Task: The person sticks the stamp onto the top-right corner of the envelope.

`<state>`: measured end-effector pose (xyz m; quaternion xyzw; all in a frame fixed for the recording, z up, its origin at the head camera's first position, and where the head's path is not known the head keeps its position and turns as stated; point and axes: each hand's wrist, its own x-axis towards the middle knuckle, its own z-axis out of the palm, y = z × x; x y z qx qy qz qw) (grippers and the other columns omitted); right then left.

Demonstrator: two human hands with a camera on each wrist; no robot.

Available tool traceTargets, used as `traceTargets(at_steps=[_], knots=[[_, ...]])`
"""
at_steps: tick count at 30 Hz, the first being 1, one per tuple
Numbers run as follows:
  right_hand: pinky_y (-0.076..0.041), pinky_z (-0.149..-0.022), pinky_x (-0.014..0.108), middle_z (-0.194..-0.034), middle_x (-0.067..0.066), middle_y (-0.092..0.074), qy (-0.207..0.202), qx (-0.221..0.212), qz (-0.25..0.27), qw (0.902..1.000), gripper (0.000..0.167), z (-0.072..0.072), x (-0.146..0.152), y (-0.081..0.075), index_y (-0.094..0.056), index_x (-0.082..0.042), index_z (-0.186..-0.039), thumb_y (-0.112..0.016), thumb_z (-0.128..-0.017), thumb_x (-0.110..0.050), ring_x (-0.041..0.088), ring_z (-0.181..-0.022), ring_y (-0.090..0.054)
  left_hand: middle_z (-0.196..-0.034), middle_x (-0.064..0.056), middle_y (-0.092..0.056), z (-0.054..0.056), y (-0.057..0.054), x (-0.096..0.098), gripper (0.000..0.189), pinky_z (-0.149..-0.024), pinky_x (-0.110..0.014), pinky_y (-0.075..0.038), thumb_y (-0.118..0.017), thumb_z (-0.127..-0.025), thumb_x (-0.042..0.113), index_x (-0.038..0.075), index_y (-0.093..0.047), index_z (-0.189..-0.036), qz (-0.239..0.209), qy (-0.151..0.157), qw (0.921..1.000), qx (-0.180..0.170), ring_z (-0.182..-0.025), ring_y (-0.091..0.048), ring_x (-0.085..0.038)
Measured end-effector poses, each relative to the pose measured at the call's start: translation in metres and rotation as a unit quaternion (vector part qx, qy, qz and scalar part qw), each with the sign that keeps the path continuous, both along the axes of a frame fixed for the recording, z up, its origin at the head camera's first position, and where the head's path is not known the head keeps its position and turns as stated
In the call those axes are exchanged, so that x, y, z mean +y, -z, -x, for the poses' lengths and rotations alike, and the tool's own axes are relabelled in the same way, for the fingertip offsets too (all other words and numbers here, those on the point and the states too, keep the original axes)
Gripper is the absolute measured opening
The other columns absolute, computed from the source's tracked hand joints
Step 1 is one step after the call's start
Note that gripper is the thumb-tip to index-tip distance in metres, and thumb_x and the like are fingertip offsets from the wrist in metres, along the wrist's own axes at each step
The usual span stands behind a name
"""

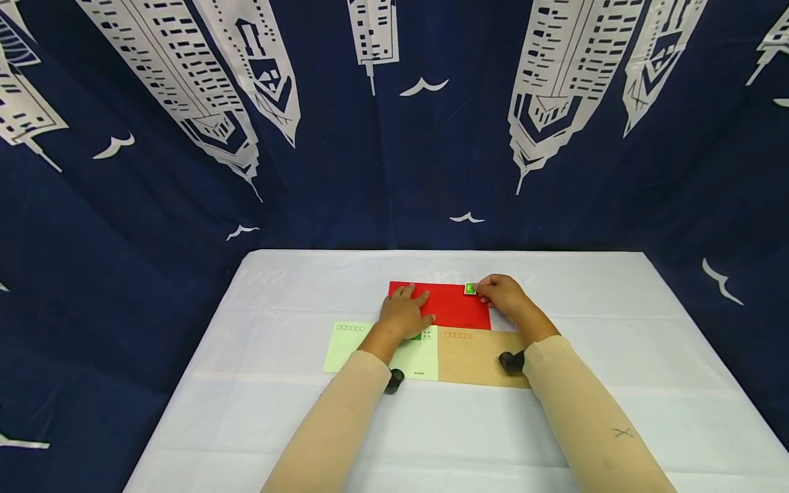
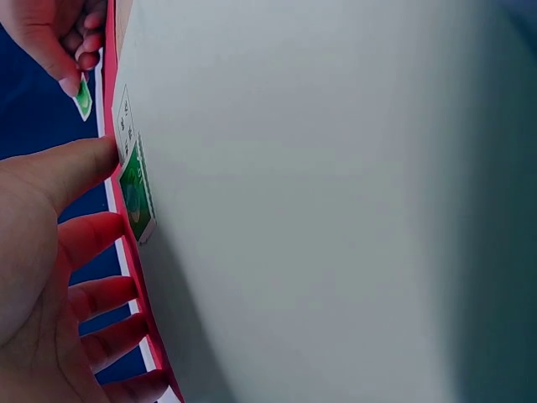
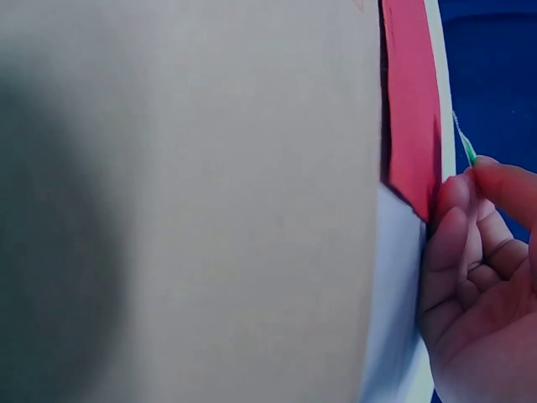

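A red envelope [image 1: 456, 306] lies on the white table, and my left hand [image 1: 402, 315] rests on its left part with fingers spread. Over the envelope's top right corner, my right hand [image 1: 502, 294] pinches a small green postage stamp [image 1: 470, 289] with a white border between thumb and finger. The right wrist view shows the stamp [image 3: 468, 153] edge-on at the fingertips. Below my left hand is a pale green envelope [image 1: 351, 342], partly covered by my wrist. Another green stamp [image 2: 136, 195] sits on it, near my left thumb in the left wrist view.
A tan envelope [image 1: 471, 356] lies below the red one, beside the pale green one, under my right forearm. The white table [image 1: 277, 411] extends around them. Behind it hangs a dark blue cloth [image 1: 382, 171] printed with white buildings and birds.
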<state>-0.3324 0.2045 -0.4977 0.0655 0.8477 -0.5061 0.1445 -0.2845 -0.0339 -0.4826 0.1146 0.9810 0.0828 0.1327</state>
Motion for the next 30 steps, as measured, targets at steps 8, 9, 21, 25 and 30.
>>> traceTargets(at_steps=[8,9,21,25,30], knots=[[-0.051,-0.066,0.016,-0.081,-0.003,-0.059,0.003,-0.002,0.018,0.9998,0.024,0.0006,0.002,0.0013,-0.063,0.0,-0.11,-0.059,-0.103,-0.022,0.008,-0.073,-0.055,-0.168,-0.007,-0.025,0.0009,-0.0002,0.0002,0.068,-0.125,-0.053,-0.025,-0.057,-0.098,0.052,0.028,-0.035,-0.158,0.003,0.004,1.0,0.006,-0.155,-0.023,-0.03],[-0.051,-0.066,0.016,-0.081,-0.003,-0.059,0.002,-0.001,0.018,0.9998,0.024,0.0004,0.002,0.001,-0.063,0.0,-0.11,-0.059,-0.102,-0.022,0.008,-0.073,-0.055,-0.168,-0.007,-0.025,0.0011,0.0003,0.0,0.068,-0.125,-0.053,-0.026,-0.056,-0.098,0.052,0.028,-0.035,-0.158,0.004,0.005,1.0,0.006,-0.155,-0.023,-0.03],[-0.051,-0.064,0.015,-0.079,-0.004,-0.058,0.011,0.009,0.016,0.9998,0.022,-0.0003,-0.0013,0.0037,-0.064,0.002,-0.107,-0.061,-0.101,-0.019,0.007,-0.07,-0.055,-0.169,-0.006,-0.024,0.0006,0.0019,0.0,0.066,-0.126,-0.053,-0.024,-0.054,-0.1,0.052,0.028,-0.035,-0.159,0.001,0.004,1.0,0.005,-0.156,-0.022,-0.029],[-0.051,-0.063,0.015,-0.076,-0.005,-0.058,0.014,0.009,0.015,0.9997,0.022,-0.001,-0.0021,0.0042,-0.065,0.002,-0.106,-0.062,-0.1,-0.019,0.007,-0.069,-0.055,-0.169,-0.007,-0.024,0.0001,0.0018,-0.0004,0.066,-0.125,-0.053,-0.025,-0.054,-0.1,0.052,0.028,-0.035,-0.159,0.005,0.007,0.9999,0.006,-0.156,-0.023,-0.03],[-0.051,-0.063,0.015,-0.077,-0.004,-0.059,0.019,0.011,0.006,0.9997,0.023,-0.0008,-0.003,0.0046,-0.065,0.002,-0.107,-0.062,-0.1,-0.02,0.007,-0.068,-0.055,-0.169,-0.006,-0.023,0.0004,0.0025,-0.0012,0.066,-0.126,-0.053,-0.024,-0.053,-0.1,0.052,0.029,-0.034,-0.159,0.009,0.009,0.9999,0.005,-0.156,-0.022,-0.03]])
